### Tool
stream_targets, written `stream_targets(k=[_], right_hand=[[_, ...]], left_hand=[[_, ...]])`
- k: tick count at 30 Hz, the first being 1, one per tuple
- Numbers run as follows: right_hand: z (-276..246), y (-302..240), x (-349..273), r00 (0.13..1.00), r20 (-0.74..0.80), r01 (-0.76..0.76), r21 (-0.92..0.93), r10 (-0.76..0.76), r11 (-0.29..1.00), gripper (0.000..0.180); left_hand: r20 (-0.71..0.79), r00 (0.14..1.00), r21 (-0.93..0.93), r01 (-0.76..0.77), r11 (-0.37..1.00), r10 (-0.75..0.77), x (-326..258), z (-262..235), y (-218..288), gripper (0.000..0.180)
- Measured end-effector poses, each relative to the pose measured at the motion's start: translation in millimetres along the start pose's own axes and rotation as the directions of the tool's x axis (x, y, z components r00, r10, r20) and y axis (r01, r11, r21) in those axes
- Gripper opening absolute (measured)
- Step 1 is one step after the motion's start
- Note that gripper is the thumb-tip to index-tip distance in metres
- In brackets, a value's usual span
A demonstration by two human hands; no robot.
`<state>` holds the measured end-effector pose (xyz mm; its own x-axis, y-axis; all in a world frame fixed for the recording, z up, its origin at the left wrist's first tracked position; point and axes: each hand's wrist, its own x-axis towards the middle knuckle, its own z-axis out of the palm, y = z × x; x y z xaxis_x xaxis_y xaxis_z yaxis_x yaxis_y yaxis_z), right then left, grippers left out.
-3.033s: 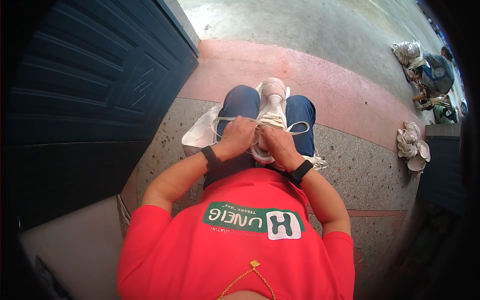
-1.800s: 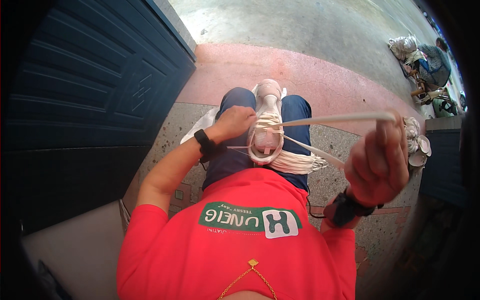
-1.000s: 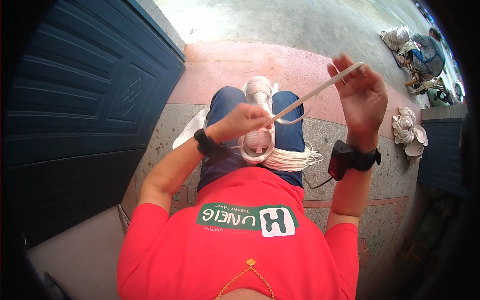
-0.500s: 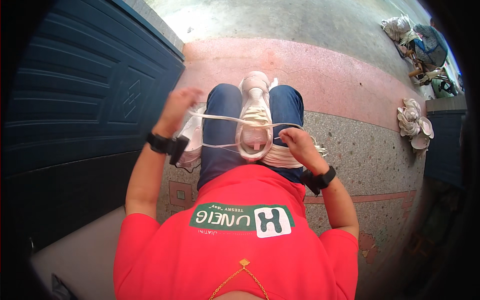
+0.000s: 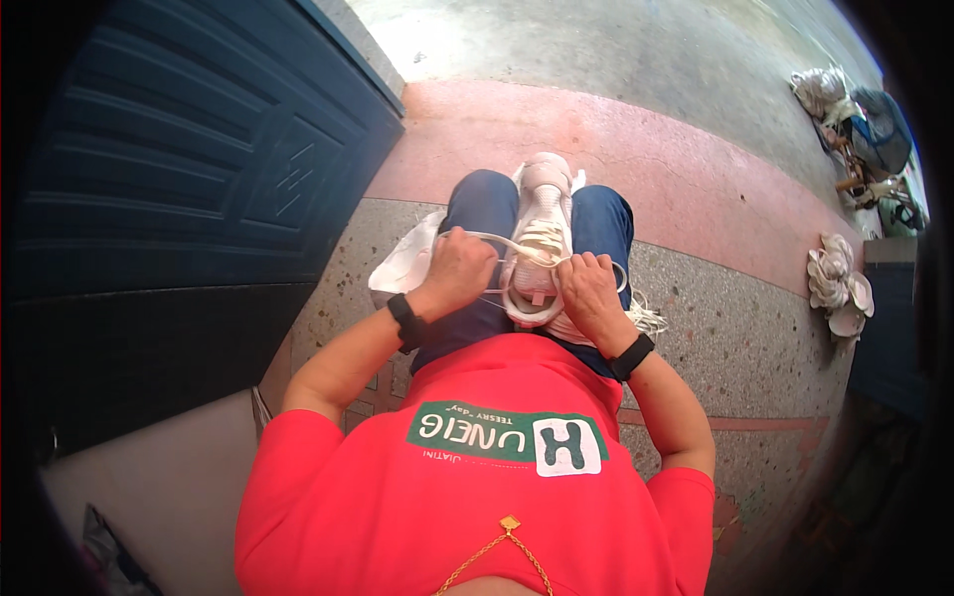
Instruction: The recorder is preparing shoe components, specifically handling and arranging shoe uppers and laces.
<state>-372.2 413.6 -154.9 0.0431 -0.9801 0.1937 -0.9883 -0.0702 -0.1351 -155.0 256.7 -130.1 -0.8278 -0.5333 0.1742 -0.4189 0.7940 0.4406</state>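
A white sneaker (image 5: pixel 545 177) rests between my knees, its toe pointing away from me, with pale laces crossing its tongue. My left hand (image 5: pixel 463 270) is closed at the sneaker's left side, gripping a white shoelace (image 5: pixel 489 236) that runs over to the lacing. Against the sneaker's right edge, my right hand (image 5: pixel 590 296) has its fingers bent and pinched on the lace by the eyelets; the fingertips are partly hidden. A loop of lace curves out beyond its knuckles.
Left of my leg sits another white shoe piece (image 5: pixel 402 266). A bundle of white laces (image 5: pixel 648 316) hangs by my right thigh. A cluster of pale shoe parts (image 5: pixel 837 283) lies at the right, and a dark blue door (image 5: pixel 199 169) stands on the left.
My left hand has come down and right, from being raised out to the side, to near the sneaker. My right hand has closed in on the lacing. The view has shifted slightly.
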Motion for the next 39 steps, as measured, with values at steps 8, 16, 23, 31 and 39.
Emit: stream_targets(k=[8, 16, 23, 31, 39], right_hand=[[-13.7, -0.1, 4.0, 0.980, -0.155, -0.112, 0.070, 0.122, 0.991, 0.014], [-15.3, -6.7, -2.2, 0.981, -0.141, -0.123, 0.083, 0.134, 0.989, 0.022], [-17.2, -11.4, -4.7, 0.985, -0.084, -0.140, 0.099, 0.149, 0.985, 0.021], [5.0, 11.6, -21.9, 0.962, -0.003, -0.235, 0.499, 0.273, 0.834, 0.012], [-17.4, -5.2, 0.0, 0.996, 0.076, 0.043, 0.063, -0.048, 0.997, 0.015]], left_hand=[[0.002, 0.999, 0.110, -0.038, 0.993, 0.038, 0.1, 2.9, 11.3, 0.010], [-0.002, 0.993, 0.057, -0.118, 0.991, 0.118, 8.1, 3.9, 17.2, 0.008], [-0.045, 0.999, 0.084, -0.016, 0.996, 0.020, -8.0, 3.6, 32.7, 0.011], [-0.042, 0.985, 0.019, -0.168, 0.986, 0.168, -3.7, 7.7, 21.7, 0.013], [0.206, 0.921, 0.375, -0.387, 0.843, 0.331, 6.1, -2.6, 31.0, 0.011]])
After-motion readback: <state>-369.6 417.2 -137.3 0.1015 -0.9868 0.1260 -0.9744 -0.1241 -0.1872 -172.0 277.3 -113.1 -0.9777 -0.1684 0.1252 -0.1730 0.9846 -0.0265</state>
